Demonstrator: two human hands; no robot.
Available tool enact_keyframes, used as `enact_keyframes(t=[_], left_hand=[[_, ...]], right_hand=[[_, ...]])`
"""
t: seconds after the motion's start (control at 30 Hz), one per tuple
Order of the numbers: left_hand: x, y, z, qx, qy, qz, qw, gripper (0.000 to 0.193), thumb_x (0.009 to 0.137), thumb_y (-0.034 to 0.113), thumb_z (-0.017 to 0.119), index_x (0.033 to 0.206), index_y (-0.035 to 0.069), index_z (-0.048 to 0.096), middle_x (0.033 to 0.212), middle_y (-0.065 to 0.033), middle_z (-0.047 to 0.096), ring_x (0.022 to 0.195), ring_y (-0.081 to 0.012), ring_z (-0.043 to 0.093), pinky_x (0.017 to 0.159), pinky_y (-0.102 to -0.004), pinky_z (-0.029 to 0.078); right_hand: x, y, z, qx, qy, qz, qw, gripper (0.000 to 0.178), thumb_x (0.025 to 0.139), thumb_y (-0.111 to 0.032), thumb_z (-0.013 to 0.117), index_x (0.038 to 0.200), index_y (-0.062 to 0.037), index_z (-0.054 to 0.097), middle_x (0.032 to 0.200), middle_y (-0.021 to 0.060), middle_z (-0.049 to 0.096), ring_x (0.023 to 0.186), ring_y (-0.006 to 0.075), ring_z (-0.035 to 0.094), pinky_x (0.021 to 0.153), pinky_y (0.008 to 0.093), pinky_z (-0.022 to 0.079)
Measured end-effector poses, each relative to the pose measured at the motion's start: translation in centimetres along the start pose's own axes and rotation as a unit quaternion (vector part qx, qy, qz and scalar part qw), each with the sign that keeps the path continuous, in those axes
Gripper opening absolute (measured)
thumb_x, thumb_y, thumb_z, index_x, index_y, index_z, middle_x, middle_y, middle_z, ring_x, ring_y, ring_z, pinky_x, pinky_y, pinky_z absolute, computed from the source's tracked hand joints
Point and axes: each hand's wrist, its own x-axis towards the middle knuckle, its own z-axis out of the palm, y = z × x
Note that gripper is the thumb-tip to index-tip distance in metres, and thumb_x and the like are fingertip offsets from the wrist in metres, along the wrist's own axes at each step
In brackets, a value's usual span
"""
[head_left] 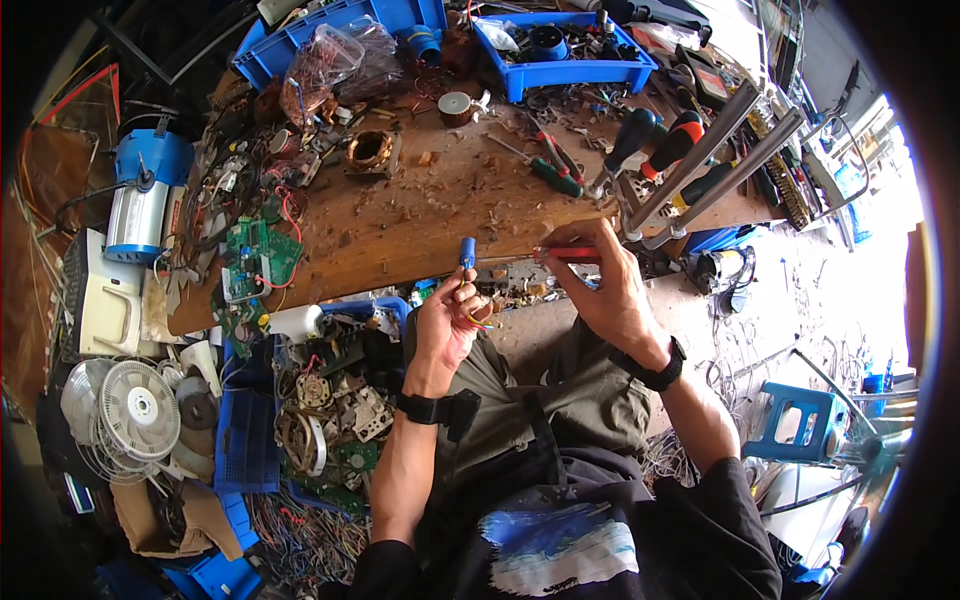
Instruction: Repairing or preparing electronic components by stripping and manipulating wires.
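My left hand [452, 318] is closed around a small blue cylindrical part [468, 252], which stands upright from the fingertips at the bench's front edge. Thin coloured wires [481, 322] poke out beside its lower fingers. To the right, my right hand [602, 278] grips a red-handled tool [576, 254] that lies level, its tip turned toward the blue part but apart from it. The tool's working end is too small to make out. On the wooden bench [420, 215] beyond lie a copper-wound motor stator [371, 152], a green-handled screwdriver [553, 176] and red-handled pliers [562, 150].
Metal posts [700, 160] rise at the bench's right, beside several tool handles. Blue trays [570, 75] of parts stand at the back. A green circuit board [262, 255] lies left. Below are a blue crate [247, 440] of scrap, a fan grille [140, 410] and a blue stool [795, 422].
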Motion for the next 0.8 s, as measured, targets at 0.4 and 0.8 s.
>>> enact_keyframes(t=[0.4, 0.8], left_hand=[[-0.1, -0.6, 0.8, -0.117, -0.022, -0.004, 0.993, 0.020, 0.110, 0.016, 0.046, 0.105, -0.002, 0.055, 0.075, 0.0007, 0.040, 0.059, -0.0085, 0.044, 0.078, -0.0342, 0.065], [-0.7, -1.4, 2.7, -0.021, 0.014, 0.030, 0.999, 0.028, 0.110, 0.031, 0.051, 0.096, 0.006, 0.052, 0.073, 0.0035, 0.031, 0.058, -0.0072, 0.037, 0.063, -0.0229, 0.059]], right_hand=[[-2.4, 4.5, 2.0, 0.202, 0.080, 0.174, 0.960, 0.028, 0.097, -0.011, 0.073, 0.115, -0.0010, 0.055, 0.108, 0.0096, 0.072, 0.099, 0.0152, 0.070, 0.088, 0.0300, 0.055], [-2.8, 7.1, 2.4, 0.189, 0.078, 0.241, 0.949, 0.034, 0.097, -0.020, 0.074, 0.118, -0.0005, 0.055, 0.104, 0.0136, 0.073, 0.096, 0.0167, 0.071, 0.084, 0.0306, 0.056]])
